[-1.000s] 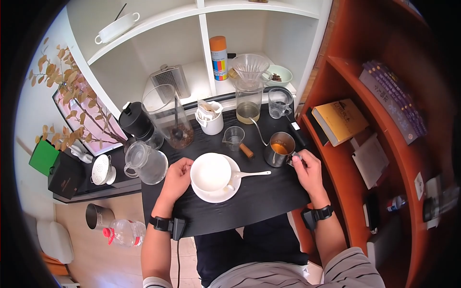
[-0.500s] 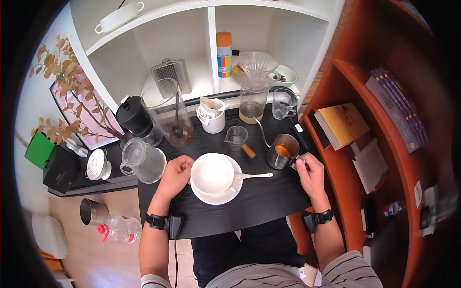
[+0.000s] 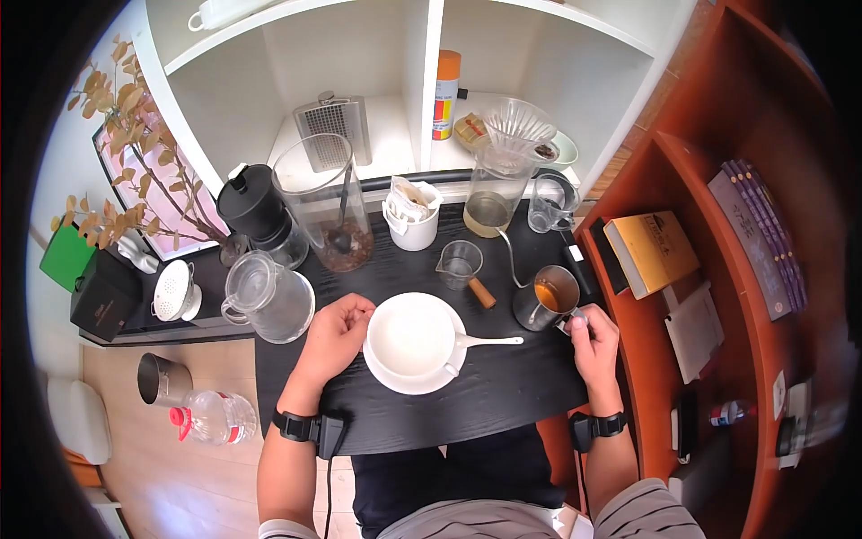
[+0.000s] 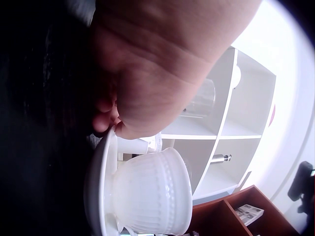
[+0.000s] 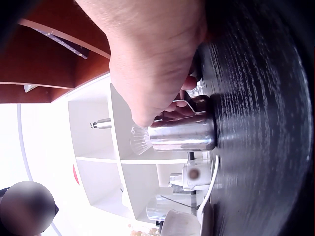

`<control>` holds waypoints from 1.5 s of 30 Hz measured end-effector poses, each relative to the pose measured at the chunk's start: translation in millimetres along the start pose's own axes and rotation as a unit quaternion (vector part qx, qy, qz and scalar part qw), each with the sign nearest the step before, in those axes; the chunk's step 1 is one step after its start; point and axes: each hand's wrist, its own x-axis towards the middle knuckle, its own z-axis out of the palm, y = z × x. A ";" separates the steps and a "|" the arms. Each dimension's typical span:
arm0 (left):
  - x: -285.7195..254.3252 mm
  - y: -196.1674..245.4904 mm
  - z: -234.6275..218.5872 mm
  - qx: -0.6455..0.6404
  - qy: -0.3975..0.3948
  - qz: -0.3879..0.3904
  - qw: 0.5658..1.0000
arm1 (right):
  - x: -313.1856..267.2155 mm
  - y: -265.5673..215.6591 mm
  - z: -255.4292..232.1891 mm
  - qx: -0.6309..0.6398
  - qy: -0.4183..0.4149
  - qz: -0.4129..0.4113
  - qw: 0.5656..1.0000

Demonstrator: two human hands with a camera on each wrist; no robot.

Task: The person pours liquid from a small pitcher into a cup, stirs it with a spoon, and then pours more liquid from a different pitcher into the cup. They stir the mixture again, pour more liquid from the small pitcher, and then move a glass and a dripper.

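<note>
In the head view a white cup [image 3: 411, 334] stands on a white saucer [image 3: 415, 386], with a white spoon [image 3: 489, 341] sticking out to the right. My left hand [image 3: 339, 337] pinches the saucer's left rim; the left wrist view shows thumb and fingers at the saucer edge [image 4: 102, 182] beside the ribbed cup [image 4: 152, 191]. On the right, my right hand [image 3: 594, 346] holds the handle of a steel long-spouted pitcher [image 3: 530, 310] containing amber liquid. The pitcher [image 5: 182, 133] rests on the black table in the right wrist view, fingers curled round its handle.
Behind the cup are a small glass jug with wooden handle [image 3: 461, 262], a white mug [image 3: 413, 234], a tall glass vessel [image 3: 346, 247] and a glass server [image 3: 489, 211]. A lidded glass pitcher [image 3: 269, 301] stands left. A red-brown bookshelf [image 3: 664, 166] borders the right side.
The head view has shifted, moving the shelf and table items rightward in the picture. Both hands keep their places at the saucer rim and the pitcher handle.
</note>
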 end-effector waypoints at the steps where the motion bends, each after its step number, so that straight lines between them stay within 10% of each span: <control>1: -0.1 1.2 0.3 0.003 0.000 -0.001 1.000 | -0.2 0.8 0.1 0.005 0.002 -0.002 1.000; 45: -2.8 11.3 3.7 -0.019 0.023 0.005 1.000 | 0.6 -1.3 0.7 0.002 0.003 0.000 1.000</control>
